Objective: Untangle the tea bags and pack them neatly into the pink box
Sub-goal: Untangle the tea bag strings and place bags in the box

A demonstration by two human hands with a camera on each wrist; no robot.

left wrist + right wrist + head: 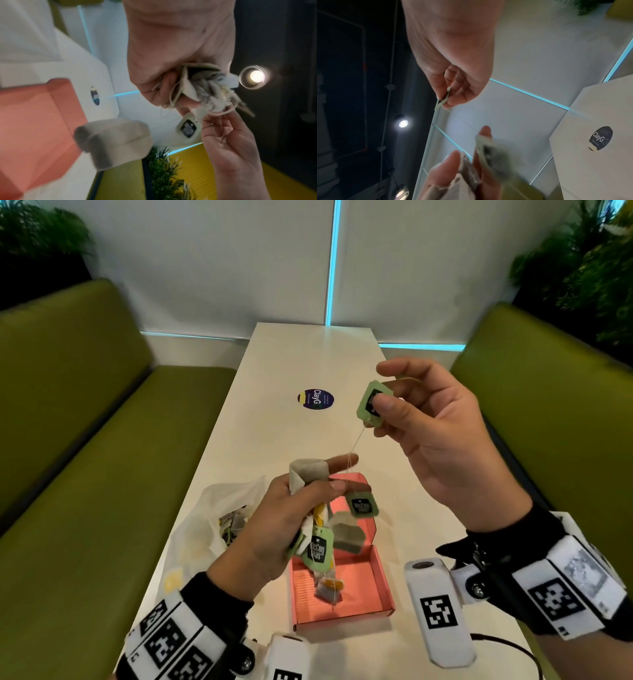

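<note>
The left hand (274, 529) is raised above the near end of the tabletop (274, 371), fingers curled round a tangled cluster of tea bags (318, 539); several bags and tags dangle below the palm, directly over the open pink box (363, 587), in which one or two bags already lie. The index finger is extended, and a thin string (356, 443) appears to run past it, up to the right hand (435, 440). That hand is held higher and further from the near edge, palm turned inward, thumb and fingers pinching a green paper tag (371, 404).

Risks, as a judgement: the string looks nearly taut, so a harder pull may tear the tag from it or tighten the knot in the cluster rather than free it. A loosened grip on the left could drop the whole cluster into the box unsorted. A plastic bag (212, 525) holding further tea bags lies toward the left edge of the tabletop, beside the box.
</note>
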